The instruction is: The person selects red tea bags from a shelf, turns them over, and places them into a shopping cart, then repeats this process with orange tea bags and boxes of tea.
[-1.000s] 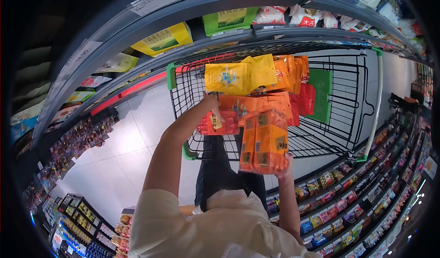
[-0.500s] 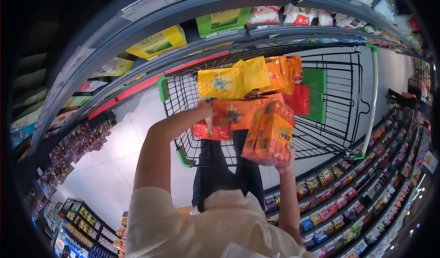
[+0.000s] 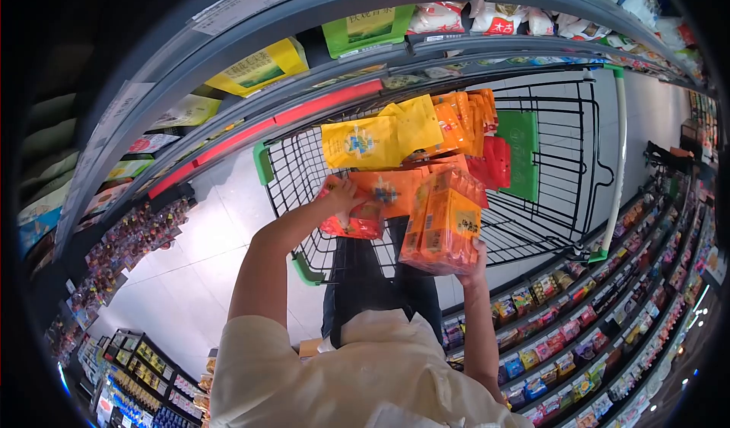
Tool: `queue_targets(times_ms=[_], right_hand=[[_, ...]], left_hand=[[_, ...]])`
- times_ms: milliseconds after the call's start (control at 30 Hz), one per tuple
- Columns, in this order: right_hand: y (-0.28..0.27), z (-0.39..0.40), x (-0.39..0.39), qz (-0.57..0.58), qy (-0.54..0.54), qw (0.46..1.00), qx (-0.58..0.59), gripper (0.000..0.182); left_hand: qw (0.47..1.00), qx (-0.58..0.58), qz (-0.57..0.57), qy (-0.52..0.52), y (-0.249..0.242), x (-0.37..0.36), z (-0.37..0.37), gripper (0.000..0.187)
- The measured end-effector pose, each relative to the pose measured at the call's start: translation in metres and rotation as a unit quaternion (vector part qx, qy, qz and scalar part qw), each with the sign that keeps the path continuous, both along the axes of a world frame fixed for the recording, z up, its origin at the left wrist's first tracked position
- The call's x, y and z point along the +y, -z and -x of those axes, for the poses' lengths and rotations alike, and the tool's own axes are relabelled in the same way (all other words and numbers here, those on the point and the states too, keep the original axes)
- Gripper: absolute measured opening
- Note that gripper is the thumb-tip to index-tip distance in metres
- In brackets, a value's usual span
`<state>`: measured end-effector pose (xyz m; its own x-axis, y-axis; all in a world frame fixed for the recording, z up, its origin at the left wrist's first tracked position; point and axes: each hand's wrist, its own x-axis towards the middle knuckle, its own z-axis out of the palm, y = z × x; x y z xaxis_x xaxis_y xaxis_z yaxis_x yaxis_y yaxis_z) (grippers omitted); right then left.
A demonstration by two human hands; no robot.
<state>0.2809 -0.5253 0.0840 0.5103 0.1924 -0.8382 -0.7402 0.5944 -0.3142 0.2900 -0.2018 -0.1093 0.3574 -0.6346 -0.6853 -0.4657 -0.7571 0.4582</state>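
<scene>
My left hand (image 3: 346, 197) lies at the left end of an orange bag (image 3: 395, 190), over a red packet (image 3: 363, 222), its fingers spread and bent; whether it grips anything is hard to tell. On the right, my right hand (image 3: 473, 267) grips the lower right corner of a clear-wrapped bundle of orange packets (image 3: 445, 226). Yellow bags (image 3: 361, 145) lie behind my left hand in the shopping cart (image 3: 304, 154), beside upright orange bags (image 3: 456, 120). Red packets (image 3: 494, 162) stand near the green panel (image 3: 520, 158).
Shelves (image 3: 327, 74) with green and yellow bags run along the far side of the cart. The cart's handle (image 3: 620, 162) is at the right. Shelves of small packets (image 3: 563, 337) curve along the lower right. Pale floor (image 3: 190, 268) shows at the left.
My left hand has shifted slightly down, its fingers now spread more over the red packet. The cart has moved a little left in view. My right hand still holds the bundle.
</scene>
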Motion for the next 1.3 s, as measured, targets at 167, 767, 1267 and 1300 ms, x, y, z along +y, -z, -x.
queue_targets(times_ms=[167,767,1267,1300], right_hand=[[0.001,-0.003,0.002,0.014,0.003,1.000,0.010,0.052],[0.012,-0.015,0.019,0.038,-0.069,0.997,0.000,0.057],[0.037,-0.163,0.184,0.098,-0.698,0.639,-0.307,0.075],[0.031,-0.165,0.201,0.086,-0.711,0.626,-0.307,0.076]], left_hand=[[0.995,-0.060,0.052,-0.055,-0.009,0.013,0.016,0.098],[0.961,0.028,-0.006,-0.274,-0.036,0.046,-0.022,0.106],[0.947,-0.123,0.063,-0.288,-0.034,0.001,0.066,0.088],[0.956,-0.064,0.067,-0.278,-0.037,0.001,0.060,0.089]])
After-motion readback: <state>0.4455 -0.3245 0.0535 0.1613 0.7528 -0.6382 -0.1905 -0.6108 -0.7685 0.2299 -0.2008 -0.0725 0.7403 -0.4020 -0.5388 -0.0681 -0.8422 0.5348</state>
